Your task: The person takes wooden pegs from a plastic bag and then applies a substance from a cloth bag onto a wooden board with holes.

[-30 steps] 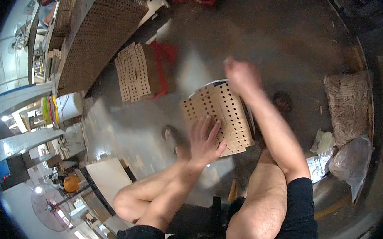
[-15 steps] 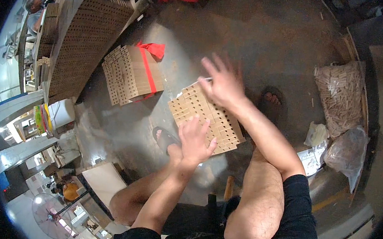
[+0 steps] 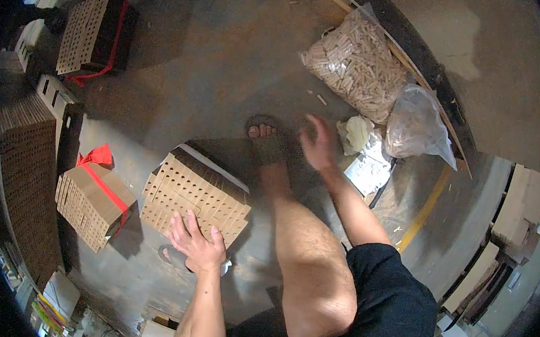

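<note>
A block of light-brown boards stacked side by side (image 3: 185,183), with rows of drilled holes, stands on the floor in front of me. My left hand (image 3: 202,247) lies on its near edge, fingers spread over the holes. Along the block's far side runs a pale strip. Away from the block, my right hand (image 3: 319,146) is in the air, somewhat blurred, with fingers apart and nothing visible in it. Nearest to it are a crumpled pale-yellow cloth or bag (image 3: 355,135) and a whitish printed sheet (image 3: 369,167).
A clear bag of wooden dowels (image 3: 359,67) lies at the far right beside another clear plastic bag (image 3: 418,125). To the left are a bundle of drilled boards tied with red ribbon (image 3: 95,201), a second tied bundle (image 3: 95,34) and a tall board stack (image 3: 29,173). Another person's legs show far left.
My view has swung to the right. My right hand has left the board block and reached right, toward the bags. My left hand remains on the block.
</note>
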`<act>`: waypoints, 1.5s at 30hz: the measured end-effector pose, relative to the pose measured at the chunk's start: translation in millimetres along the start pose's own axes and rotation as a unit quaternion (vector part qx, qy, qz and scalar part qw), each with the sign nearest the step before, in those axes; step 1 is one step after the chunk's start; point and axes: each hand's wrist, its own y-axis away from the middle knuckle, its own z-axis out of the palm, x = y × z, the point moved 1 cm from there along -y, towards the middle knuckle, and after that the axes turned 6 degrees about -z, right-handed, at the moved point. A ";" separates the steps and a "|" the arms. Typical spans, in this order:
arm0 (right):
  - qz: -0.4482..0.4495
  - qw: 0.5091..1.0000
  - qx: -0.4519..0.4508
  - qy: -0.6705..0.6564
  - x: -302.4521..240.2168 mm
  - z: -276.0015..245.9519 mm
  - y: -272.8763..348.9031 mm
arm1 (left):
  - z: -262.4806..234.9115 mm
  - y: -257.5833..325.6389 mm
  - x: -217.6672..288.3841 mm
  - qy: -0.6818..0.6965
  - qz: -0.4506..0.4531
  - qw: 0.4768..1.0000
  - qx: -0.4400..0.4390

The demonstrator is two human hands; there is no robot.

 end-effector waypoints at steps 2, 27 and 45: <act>0.023 0.996 0.040 0.080 12.4 -26.6 0.1 | -1.0 0.0 -4.5 0.001 0.002 1.000 -0.006; 0.108 0.957 -0.146 0.227 80.2 -110.5 10.9 | -0.2 -1.6 -9.1 -0.014 0.014 0.999 0.026; 0.131 0.815 0.099 0.555 93.6 -261.7 -63.3 | -2.3 -0.2 -12.2 -0.021 0.011 1.000 0.016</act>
